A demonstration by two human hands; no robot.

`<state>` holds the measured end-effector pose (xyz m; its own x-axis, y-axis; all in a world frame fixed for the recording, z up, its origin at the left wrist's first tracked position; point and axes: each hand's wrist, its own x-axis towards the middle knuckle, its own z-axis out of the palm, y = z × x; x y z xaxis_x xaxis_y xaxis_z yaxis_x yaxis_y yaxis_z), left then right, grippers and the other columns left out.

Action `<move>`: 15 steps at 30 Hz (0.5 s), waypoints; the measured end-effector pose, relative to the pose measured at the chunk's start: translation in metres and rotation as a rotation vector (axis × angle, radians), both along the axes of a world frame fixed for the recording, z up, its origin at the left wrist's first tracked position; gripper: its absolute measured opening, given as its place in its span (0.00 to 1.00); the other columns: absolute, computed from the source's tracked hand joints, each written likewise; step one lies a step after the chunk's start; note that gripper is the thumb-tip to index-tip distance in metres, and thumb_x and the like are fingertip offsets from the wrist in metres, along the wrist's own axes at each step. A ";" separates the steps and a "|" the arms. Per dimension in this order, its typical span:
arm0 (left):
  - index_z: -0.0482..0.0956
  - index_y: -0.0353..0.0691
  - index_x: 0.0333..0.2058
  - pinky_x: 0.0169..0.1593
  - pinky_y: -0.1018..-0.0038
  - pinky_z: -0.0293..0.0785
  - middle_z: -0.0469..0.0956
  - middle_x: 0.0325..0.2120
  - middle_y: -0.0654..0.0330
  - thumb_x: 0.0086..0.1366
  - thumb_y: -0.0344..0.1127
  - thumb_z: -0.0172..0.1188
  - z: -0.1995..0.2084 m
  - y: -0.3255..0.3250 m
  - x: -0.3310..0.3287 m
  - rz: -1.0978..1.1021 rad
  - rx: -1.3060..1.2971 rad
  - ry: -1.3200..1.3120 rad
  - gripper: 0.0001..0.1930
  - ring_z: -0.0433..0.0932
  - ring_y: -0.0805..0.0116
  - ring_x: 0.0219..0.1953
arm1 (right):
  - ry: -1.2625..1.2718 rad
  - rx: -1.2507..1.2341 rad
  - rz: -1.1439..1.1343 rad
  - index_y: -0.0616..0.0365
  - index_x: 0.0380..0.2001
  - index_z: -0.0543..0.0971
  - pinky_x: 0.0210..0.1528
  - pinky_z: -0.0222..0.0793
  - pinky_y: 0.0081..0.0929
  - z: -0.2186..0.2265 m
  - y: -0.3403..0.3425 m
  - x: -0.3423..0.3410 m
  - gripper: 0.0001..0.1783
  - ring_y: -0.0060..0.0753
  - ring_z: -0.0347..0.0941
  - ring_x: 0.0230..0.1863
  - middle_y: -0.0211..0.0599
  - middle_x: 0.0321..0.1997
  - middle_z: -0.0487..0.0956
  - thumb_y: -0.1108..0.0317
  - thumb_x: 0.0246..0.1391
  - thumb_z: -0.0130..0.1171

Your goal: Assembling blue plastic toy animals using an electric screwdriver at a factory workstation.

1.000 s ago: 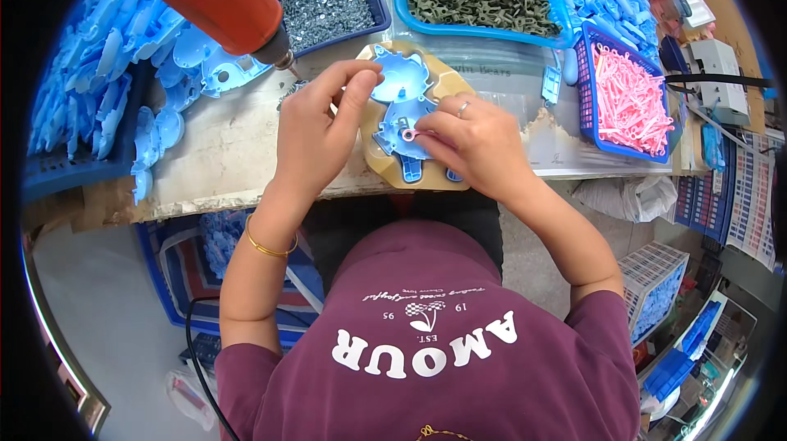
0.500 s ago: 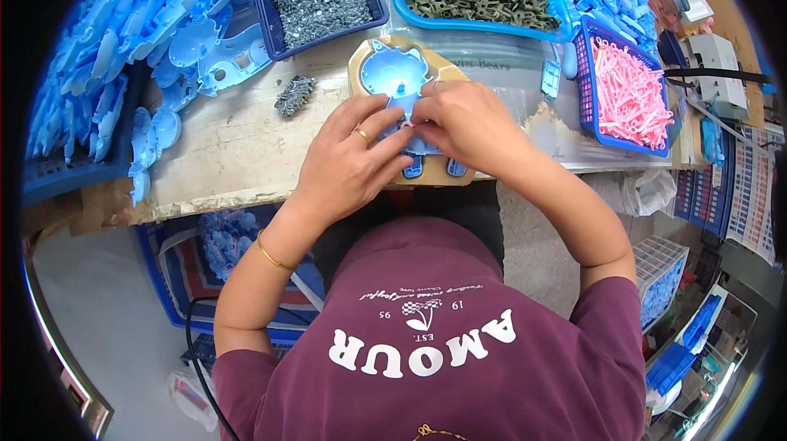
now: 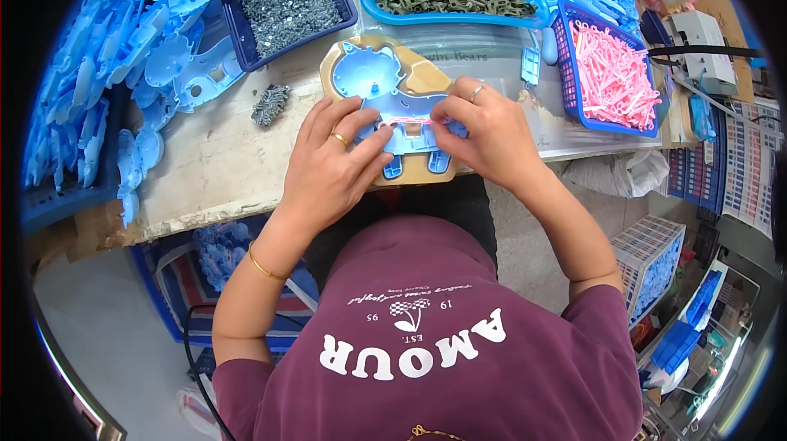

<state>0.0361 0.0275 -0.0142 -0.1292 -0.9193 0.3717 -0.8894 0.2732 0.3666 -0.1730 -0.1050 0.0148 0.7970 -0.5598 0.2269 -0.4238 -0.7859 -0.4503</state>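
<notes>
Running left to right, pink strip (image 3: 416,120)

Pale boxy machine (image 3: 703,52) at far right, white plastic bag (image 3: 627,174) at right, black cable (image 3: 188,338) at near left

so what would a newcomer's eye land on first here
Likely the animal-shaped blue shell in its tan holder at upper centre, partly under the left hand and right hand. Next, the pink plastic parts heaped in the blue basket at right, and the blue plastic shells piled at far left.
</notes>
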 end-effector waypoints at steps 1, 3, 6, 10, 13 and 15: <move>0.85 0.47 0.44 0.68 0.52 0.63 0.78 0.49 0.61 0.62 0.40 0.67 -0.001 0.000 0.000 0.003 0.005 0.003 0.13 0.71 0.56 0.60 | 0.000 0.002 0.000 0.55 0.30 0.81 0.35 0.74 0.35 -0.002 -0.001 0.000 0.05 0.41 0.78 0.35 0.34 0.33 0.77 0.70 0.48 0.68; 0.85 0.46 0.44 0.68 0.52 0.63 0.78 0.49 0.61 0.62 0.40 0.67 -0.001 -0.001 0.001 0.004 -0.003 -0.002 0.13 0.71 0.56 0.60 | 0.010 0.015 0.005 0.55 0.29 0.81 0.35 0.74 0.36 -0.003 -0.004 0.001 0.05 0.41 0.78 0.34 0.34 0.31 0.77 0.70 0.48 0.68; 0.84 0.45 0.44 0.67 0.52 0.64 0.78 0.49 0.60 0.61 0.39 0.68 0.000 0.002 0.000 -0.002 -0.016 0.009 0.13 0.71 0.55 0.60 | 0.099 0.070 0.068 0.56 0.29 0.82 0.35 0.74 0.36 0.001 -0.010 0.001 0.05 0.41 0.78 0.33 0.34 0.31 0.78 0.70 0.48 0.69; 0.84 0.43 0.45 0.65 0.53 0.66 0.78 0.49 0.58 0.59 0.36 0.68 0.004 0.005 0.003 -0.009 0.002 0.098 0.15 0.72 0.52 0.58 | 0.236 0.075 0.149 0.56 0.33 0.83 0.35 0.74 0.36 0.026 -0.017 0.021 0.08 0.39 0.78 0.33 0.34 0.31 0.78 0.69 0.48 0.70; 0.82 0.42 0.47 0.55 0.57 0.74 0.79 0.46 0.56 0.60 0.32 0.66 0.003 0.000 0.015 0.067 -0.087 0.204 0.15 0.76 0.51 0.52 | -0.377 0.016 0.155 0.55 0.44 0.82 0.33 0.73 0.31 0.060 -0.021 0.072 0.18 0.31 0.77 0.33 0.32 0.34 0.79 0.65 0.51 0.73; 0.80 0.42 0.48 0.45 0.59 0.77 0.79 0.42 0.55 0.59 0.27 0.63 0.004 -0.004 0.034 0.185 -0.125 0.193 0.16 0.78 0.50 0.45 | -0.729 -0.036 0.269 0.58 0.48 0.80 0.36 0.74 0.30 0.087 -0.030 0.125 0.22 0.33 0.78 0.36 0.36 0.39 0.81 0.64 0.50 0.73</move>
<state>0.0697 0.0239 -0.0102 0.1208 -0.8662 0.4849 -0.8454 0.1662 0.5076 -0.0480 -0.1351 0.1015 0.5471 -0.3501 0.7603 0.1771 -0.8394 -0.5139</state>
